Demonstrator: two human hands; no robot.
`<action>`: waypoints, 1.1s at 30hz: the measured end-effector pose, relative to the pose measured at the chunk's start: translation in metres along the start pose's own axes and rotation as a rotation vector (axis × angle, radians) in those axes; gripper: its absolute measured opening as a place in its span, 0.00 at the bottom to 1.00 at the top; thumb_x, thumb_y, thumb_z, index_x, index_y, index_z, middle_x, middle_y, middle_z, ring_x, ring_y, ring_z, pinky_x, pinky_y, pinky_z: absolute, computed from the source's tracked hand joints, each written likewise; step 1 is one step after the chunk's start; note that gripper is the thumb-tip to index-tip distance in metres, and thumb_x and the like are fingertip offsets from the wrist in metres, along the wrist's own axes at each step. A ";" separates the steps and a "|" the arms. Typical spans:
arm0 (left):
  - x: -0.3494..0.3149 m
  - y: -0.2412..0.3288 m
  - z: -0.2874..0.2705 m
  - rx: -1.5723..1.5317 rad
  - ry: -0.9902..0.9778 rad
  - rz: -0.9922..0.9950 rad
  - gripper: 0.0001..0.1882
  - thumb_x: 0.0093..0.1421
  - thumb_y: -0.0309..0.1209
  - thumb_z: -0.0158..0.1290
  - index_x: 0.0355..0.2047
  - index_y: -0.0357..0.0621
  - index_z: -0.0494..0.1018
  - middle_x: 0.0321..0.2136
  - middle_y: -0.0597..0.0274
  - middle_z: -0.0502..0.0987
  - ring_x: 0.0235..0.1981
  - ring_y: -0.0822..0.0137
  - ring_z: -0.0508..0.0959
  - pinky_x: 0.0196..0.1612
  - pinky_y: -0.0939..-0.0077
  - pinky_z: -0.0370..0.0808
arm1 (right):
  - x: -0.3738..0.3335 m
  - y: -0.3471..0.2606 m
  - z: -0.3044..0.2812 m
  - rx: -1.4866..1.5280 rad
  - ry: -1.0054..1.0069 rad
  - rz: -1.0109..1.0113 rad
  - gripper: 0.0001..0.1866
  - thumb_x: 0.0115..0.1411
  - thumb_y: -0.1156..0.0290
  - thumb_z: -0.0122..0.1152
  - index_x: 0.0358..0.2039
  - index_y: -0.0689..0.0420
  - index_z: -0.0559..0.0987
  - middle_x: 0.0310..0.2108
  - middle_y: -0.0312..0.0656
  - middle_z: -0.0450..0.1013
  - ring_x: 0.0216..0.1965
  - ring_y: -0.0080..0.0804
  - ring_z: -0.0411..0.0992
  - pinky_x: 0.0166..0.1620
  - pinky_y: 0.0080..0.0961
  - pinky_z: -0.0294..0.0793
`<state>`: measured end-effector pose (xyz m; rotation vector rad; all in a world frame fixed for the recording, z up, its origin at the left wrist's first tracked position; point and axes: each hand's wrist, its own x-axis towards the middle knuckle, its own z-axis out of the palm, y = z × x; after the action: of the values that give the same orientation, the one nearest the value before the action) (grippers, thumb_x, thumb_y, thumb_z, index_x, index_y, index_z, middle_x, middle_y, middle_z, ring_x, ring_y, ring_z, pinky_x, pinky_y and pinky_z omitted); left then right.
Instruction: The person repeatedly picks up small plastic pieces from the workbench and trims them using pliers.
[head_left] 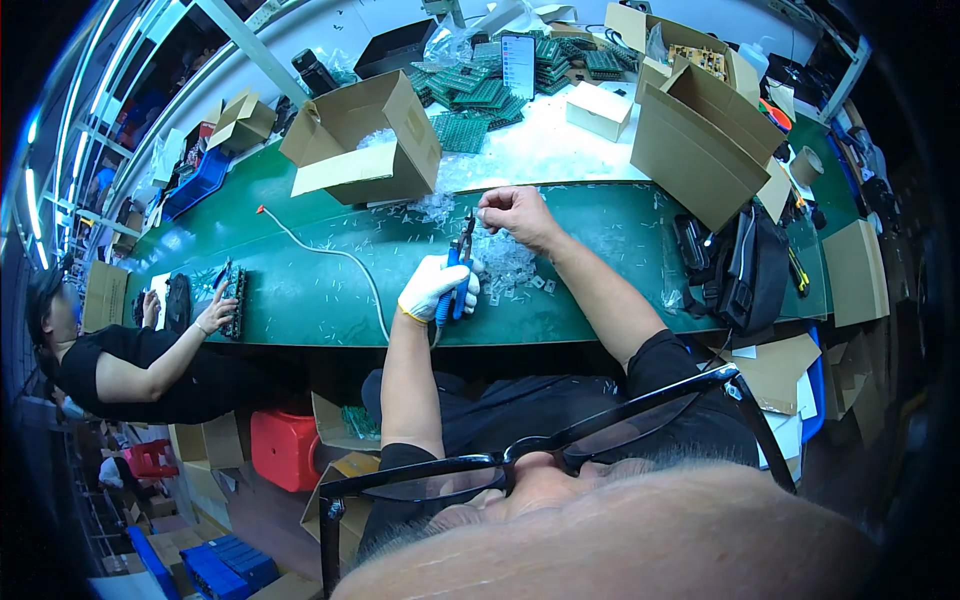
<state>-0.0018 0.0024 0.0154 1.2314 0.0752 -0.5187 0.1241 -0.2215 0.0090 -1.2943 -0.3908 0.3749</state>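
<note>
My left hand [430, 286], in a white glove, is closed round a pair of blue-handled nippers [462, 265] whose dark jaws point away from me. Bare, my right hand [524, 217] pinches thumb and finger together right by the jaw tips; whatever is between them is too small to make out. Below that hand, beside the nippers, lies a heap of small clear plastic pieces [508, 264] on the green bench top [310, 290]. More clear bits [432, 208] lie beyond the nippers, by a cardboard box.
The open cardboard box [414, 130] stands beyond my left hand, another box [700, 150] at right. Green circuit boards [470, 95], a phone [518, 66] and a white box [598, 110] sit behind. A pale hose [355, 262] crosses the bench. A black bag [745, 265] lies right; a co-worker [130, 360] sits left.
</note>
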 end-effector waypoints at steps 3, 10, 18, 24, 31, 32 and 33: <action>-0.002 0.000 -0.004 0.041 0.017 -0.007 0.21 0.66 0.37 0.66 0.50 0.32 0.79 0.30 0.57 0.83 0.25 0.64 0.83 0.30 0.68 0.84 | -0.002 -0.003 0.001 0.020 0.003 0.014 0.08 0.62 0.76 0.73 0.40 0.65 0.86 0.31 0.37 0.82 0.29 0.21 0.79 0.35 0.23 0.81; 0.003 -0.015 -0.013 -0.266 -0.119 0.157 0.29 0.66 0.42 0.65 0.55 0.27 0.76 0.34 0.52 0.83 0.30 0.60 0.84 0.35 0.59 0.86 | 0.002 -0.009 -0.026 -0.142 -0.107 0.101 0.10 0.58 0.73 0.77 0.39 0.63 0.88 0.32 0.37 0.83 0.32 0.22 0.79 0.38 0.24 0.79; 0.008 -0.021 -0.030 -0.347 -0.206 0.206 0.32 0.68 0.46 0.62 0.58 0.28 0.75 0.38 0.50 0.84 0.35 0.55 0.85 0.40 0.53 0.85 | 0.012 0.002 -0.042 -0.458 -0.198 0.064 0.14 0.56 0.72 0.76 0.43 0.58 0.88 0.35 0.38 0.83 0.37 0.26 0.78 0.45 0.28 0.78; 0.009 -0.020 -0.028 -0.408 -0.238 0.198 0.32 0.69 0.45 0.62 0.58 0.26 0.74 0.38 0.49 0.82 0.35 0.54 0.85 0.42 0.52 0.85 | 0.034 0.011 -0.017 -1.306 0.166 -0.182 0.14 0.59 0.74 0.63 0.43 0.52 0.90 0.43 0.51 0.81 0.49 0.55 0.81 0.54 0.48 0.80; 0.007 -0.019 -0.026 -0.404 -0.213 0.183 0.30 0.70 0.44 0.60 0.58 0.26 0.74 0.37 0.50 0.81 0.35 0.54 0.84 0.42 0.52 0.85 | 0.028 0.015 -0.019 -1.337 0.189 -0.084 0.07 0.62 0.73 0.66 0.38 0.57 0.88 0.45 0.51 0.79 0.49 0.53 0.79 0.52 0.48 0.79; 0.007 -0.019 -0.028 -0.399 -0.202 0.177 0.30 0.71 0.44 0.60 0.58 0.27 0.74 0.37 0.50 0.81 0.35 0.54 0.84 0.42 0.52 0.85 | 0.025 0.017 -0.019 -1.335 0.187 -0.083 0.07 0.62 0.73 0.66 0.38 0.57 0.88 0.45 0.51 0.79 0.49 0.53 0.79 0.52 0.48 0.79; 0.007 -0.018 -0.028 -0.393 -0.195 0.169 0.29 0.71 0.44 0.60 0.58 0.27 0.74 0.36 0.51 0.81 0.35 0.54 0.84 0.42 0.52 0.85 | 0.020 0.018 -0.020 -1.288 0.213 -0.136 0.06 0.60 0.75 0.65 0.36 0.57 0.88 0.44 0.51 0.79 0.48 0.54 0.80 0.52 0.48 0.79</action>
<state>0.0030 0.0214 -0.0129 0.7911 -0.0885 -0.4482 0.1506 -0.2248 -0.0119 -2.5099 -0.5579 -0.2101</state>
